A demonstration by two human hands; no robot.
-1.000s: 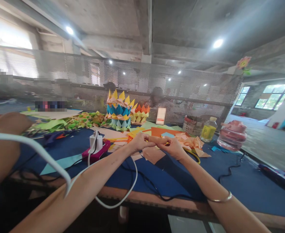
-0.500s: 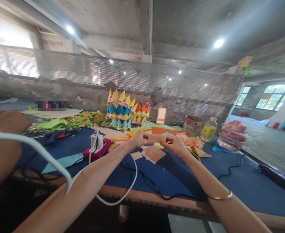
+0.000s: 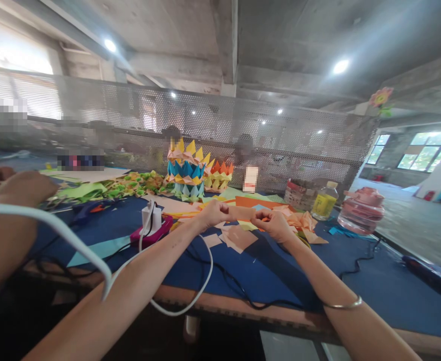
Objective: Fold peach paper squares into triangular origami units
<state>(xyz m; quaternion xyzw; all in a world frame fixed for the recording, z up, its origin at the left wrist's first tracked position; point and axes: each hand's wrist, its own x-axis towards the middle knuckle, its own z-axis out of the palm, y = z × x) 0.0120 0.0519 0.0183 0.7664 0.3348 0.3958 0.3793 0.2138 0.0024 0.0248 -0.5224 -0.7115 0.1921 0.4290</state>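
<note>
A small piece of peach paper point(image 3: 242, 213) is stretched between my two hands, a little above the table. My left hand point(image 3: 213, 214) pinches its left end, fingers closed. At its right end my right hand point(image 3: 273, 223) grips it between thumb and fingers. Beneath them lie peach paper squares point(image 3: 239, 237) on the blue tabletop point(image 3: 243, 273). Crumpled peach paper point(image 3: 302, 219) sits just right of my right hand. Behind my hands, orange paper point(image 3: 261, 201) is spread out with other coloured sheets.
Folded-paper crowns point(image 3: 186, 173) are stacked at the back. A white plug adapter point(image 3: 151, 218) sits on a magenta power strip point(image 3: 158, 234), and a white cable point(image 3: 210, 271) loops over the front edge. A yellow bottle point(image 3: 324, 201) and pink jug point(image 3: 361, 210) stand right. A co-worker's hand point(image 3: 27, 188) is left.
My right hand has shifted slightly, and more of the peach paper shows between my hands. The co-worker's hand at the left has moved a little to the right.
</note>
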